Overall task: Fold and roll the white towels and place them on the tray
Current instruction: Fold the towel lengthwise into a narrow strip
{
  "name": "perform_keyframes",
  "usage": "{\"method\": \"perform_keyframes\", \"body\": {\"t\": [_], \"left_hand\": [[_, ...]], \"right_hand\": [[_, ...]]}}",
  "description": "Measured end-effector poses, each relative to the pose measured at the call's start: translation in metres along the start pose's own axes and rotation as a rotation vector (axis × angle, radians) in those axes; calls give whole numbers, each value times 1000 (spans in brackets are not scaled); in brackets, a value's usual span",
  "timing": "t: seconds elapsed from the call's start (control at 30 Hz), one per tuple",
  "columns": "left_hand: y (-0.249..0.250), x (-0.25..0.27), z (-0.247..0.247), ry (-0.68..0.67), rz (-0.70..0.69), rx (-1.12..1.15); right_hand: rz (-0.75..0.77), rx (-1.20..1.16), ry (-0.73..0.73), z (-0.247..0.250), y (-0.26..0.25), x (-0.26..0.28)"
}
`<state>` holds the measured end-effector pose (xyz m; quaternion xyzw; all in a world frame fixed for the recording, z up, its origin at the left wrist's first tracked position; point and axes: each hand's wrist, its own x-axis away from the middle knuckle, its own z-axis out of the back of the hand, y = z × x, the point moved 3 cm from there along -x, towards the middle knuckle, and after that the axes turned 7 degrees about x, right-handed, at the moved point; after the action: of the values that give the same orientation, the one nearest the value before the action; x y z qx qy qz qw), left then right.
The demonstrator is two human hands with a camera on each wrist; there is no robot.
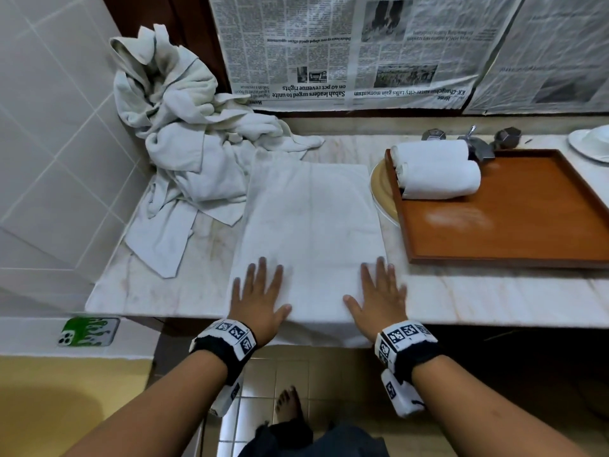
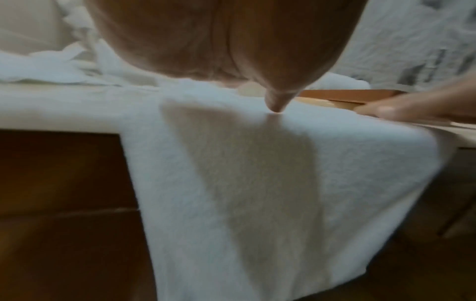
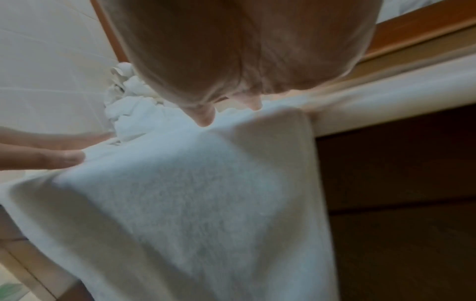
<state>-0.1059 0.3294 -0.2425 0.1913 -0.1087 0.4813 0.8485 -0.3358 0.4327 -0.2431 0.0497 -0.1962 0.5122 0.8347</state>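
Note:
A white towel (image 1: 309,222) lies folded flat on the marble counter (image 1: 494,295), its near end hanging over the front edge (image 2: 257,193) (image 3: 193,213). My left hand (image 1: 258,296) and right hand (image 1: 379,296) press flat on its near part, fingers spread and straight. Two rolled white towels (image 1: 438,171) lie at the far left corner of the brown wooden tray (image 1: 514,225). A heap of loose white towels (image 1: 184,133) sits at the back left of the counter.
The tray partly covers a sink basin (image 1: 382,192), with the tap and two knobs (image 1: 474,140) behind it. A white dish (image 1: 590,143) stands at the far right. Newspaper (image 1: 346,44) covers the wall behind. A green phone (image 1: 89,331) lies on a ledge at the lower left.

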Motion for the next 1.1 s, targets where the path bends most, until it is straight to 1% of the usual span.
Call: {"method": "perform_keyframes", "body": {"t": [0.03, 0.07, 0.1, 0.13, 0.17, 0.27, 0.3, 0.33, 0.37, 0.4, 0.47, 0.5, 0.53, 0.57, 0.6, 0.63, 0.67, 0.77, 0.83, 0.9, 0.93, 0.97, 1.03, 1.1], "left_hand": [[7, -3, -2, -53, -79, -5], [8, -6, -5, -119, -122, -2], [5, -10, -7, -171, -129, 4], [-3, -15, -5, -195, -107, 11], [-14, -20, -2, -196, -65, 19], [-54, -36, 16, -156, 137, 84], [-64, -40, 24, -151, 198, 89], [-71, -46, 31, -146, 233, 69], [-72, -53, 39, -130, 238, 34], [-69, -60, 47, -102, 209, 2], [-53, -75, 59, -57, 63, -32], [-42, -82, 62, -72, -37, -37], [-34, -87, 60, -116, -127, -38], [-31, -91, 56, -179, -180, -41], [-33, -93, 50, -236, -188, -45], [-41, -94, 46, -261, -162, -42], [-52, -94, 45, -253, -120, -39], [-84, -97, 50, -174, 9, -32], [-91, -102, 57, -130, 37, -58], [-84, -114, 66, -74, -32, -120], [-75, -121, 69, -64, -87, -138], [-64, -129, 72, -82, -139, -131], [-46, -141, 68, -165, -221, -94], [-47, -150, 61, -227, -216, -80]], "right_hand": [[103, 6, -9, 2, -12, -2], [203, 31, -48, 1, -22, -5], [272, 64, -102, 0, -27, -9], [294, 90, -147, -1, -27, -16], [264, 95, -170, 0, -21, -24], [37, 36, -176, 12, 6, -49], [-9, 47, -169, 17, 12, -54], [-27, 68, -152, 23, 13, -59], [-18, 89, -127, 30, 10, -62], [15, 103, -99, 36, 2, -66], [109, 89, -89, 41, -24, -74], [144, 71, -117, 41, -36, -78], [164, 64, -151, 38, -44, -82], [170, 70, -178, 34, -48, -87], [161, 78, -195, 32, -47, -91], [141, 84, -203, 31, -42, -95], [110, 84, -202, 33, -34, -98], [-4, 61, -197, 44, -11, -109], [-44, 110, -183, 53, -10, -116], [-34, 136, -117, 62, -27, -125], [0, 128, -76, 65, -39, -130], [50, 115, -54, 66, -53, -135], [151, 81, -97, 59, -76, -140], [194, 89, -175, 48, -82, -146]]}}
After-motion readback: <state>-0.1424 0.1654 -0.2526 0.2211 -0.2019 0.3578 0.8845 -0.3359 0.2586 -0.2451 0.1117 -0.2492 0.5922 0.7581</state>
